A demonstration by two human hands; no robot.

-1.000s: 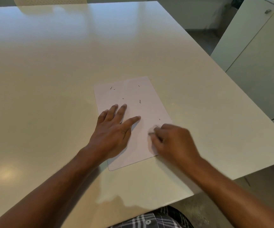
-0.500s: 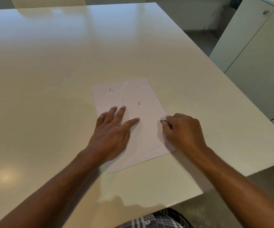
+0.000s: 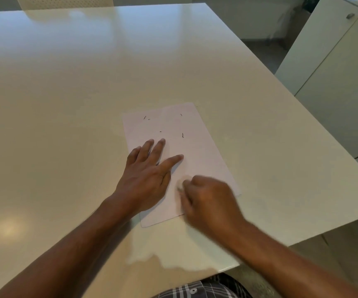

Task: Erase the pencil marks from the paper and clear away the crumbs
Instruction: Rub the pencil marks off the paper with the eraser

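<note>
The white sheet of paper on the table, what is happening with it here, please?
A person is erasing on a white sheet of paper that lies on a glossy cream table. The left hand rests flat on the sheet to hold it. The right hand has its fingers curled round a small pale eraser, blurred, at the sheet's near part. Several small dark crumbs lie on the far half, not yet cleared.
</note>
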